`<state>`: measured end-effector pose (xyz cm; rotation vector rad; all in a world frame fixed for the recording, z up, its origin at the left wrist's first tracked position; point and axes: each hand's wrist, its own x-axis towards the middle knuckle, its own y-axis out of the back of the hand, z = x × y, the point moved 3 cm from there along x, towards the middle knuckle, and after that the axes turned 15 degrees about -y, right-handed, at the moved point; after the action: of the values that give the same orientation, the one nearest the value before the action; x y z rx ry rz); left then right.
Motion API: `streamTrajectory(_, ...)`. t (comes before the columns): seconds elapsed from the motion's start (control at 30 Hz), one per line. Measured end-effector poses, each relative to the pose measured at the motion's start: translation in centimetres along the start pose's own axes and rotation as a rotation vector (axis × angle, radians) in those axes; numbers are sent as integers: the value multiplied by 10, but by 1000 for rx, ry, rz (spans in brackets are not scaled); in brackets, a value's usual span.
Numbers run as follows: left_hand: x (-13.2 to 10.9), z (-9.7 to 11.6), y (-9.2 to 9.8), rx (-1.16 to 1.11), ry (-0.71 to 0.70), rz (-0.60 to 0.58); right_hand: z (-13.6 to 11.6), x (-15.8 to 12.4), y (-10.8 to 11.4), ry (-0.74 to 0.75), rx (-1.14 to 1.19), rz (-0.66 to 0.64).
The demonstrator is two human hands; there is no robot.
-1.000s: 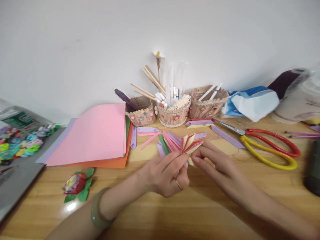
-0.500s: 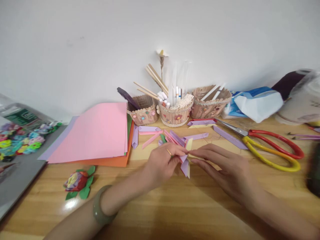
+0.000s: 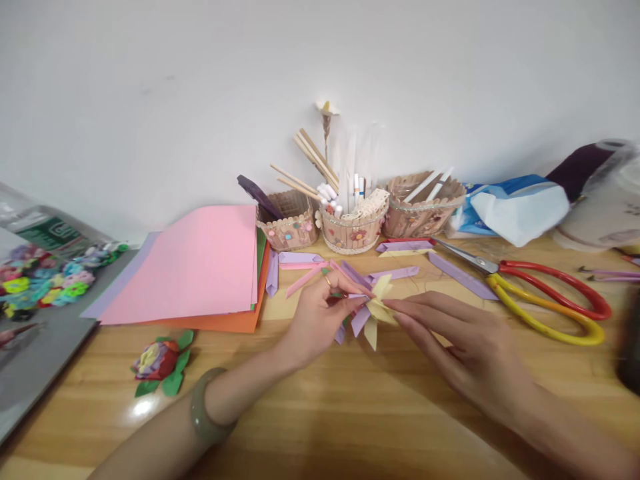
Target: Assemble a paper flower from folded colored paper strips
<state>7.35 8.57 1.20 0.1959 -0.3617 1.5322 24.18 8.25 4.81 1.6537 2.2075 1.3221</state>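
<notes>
Folded-paper flower (image 3: 379,309), crisp, pointed, purple and yellow, shows in the head view left of the scissors (image 3: 493,268), whose handles are smooth red and yellow loops. The left hand (image 3: 316,321) pinches its purple side; the right hand (image 3: 473,340) grips its yellow side between fingertips. Farther left of the scissors lie flat pink paper (image 3: 190,263) and a rounded, layered paper rose (image 3: 156,361)

Pale wall (image 3: 200,87) behind wooden table (image 3: 280,427)

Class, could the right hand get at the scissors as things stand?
Probably yes: nothing seems to cover the scissors beyond the right hand, though its fingers would first have to leave the folded yellow paper.
</notes>
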Motion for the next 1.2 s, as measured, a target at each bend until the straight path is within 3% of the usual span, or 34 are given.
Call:
streamTrajectory(0.17, 2, -6, -1, -331, 155, -10, 14, 7, 7, -370, 66, 110)
streamTrajectory(0.23, 2, -6, -4, -390, 203, -14, 19, 11, 3, -497, 113, 25)
streamTrajectory(0.33, 0, -4, -8, -423, 230, -22, 20, 13, -6, -572, 234, -203)
streamTrajectory(0.4, -1, -3, -8, -403, 226, -49, 19, 13, -7, -592, 256, -240)
streamTrajectory(0.5, -2, -5, -3, -343, 188, -68, 18, 11, -4, -606, 220, -159)
streamTrajectory(0.63, -5, 1, 2, -278, 18, -170, 19, 10, -2, -595, 197, -104)
streamTrajectory(0.77, -10, 13, -4, 26, -108, -277, 19, 10, -3, -565, 197, -70)
streamTrajectory(0.93, -12, 17, -11, 263, -127, -247, 19, 9, -2, -537, 200, -43)
streamTrajectory(1.2, -11, 18, -10, 290, -172, -225, 19, 10, -4, -545, 193, -64)
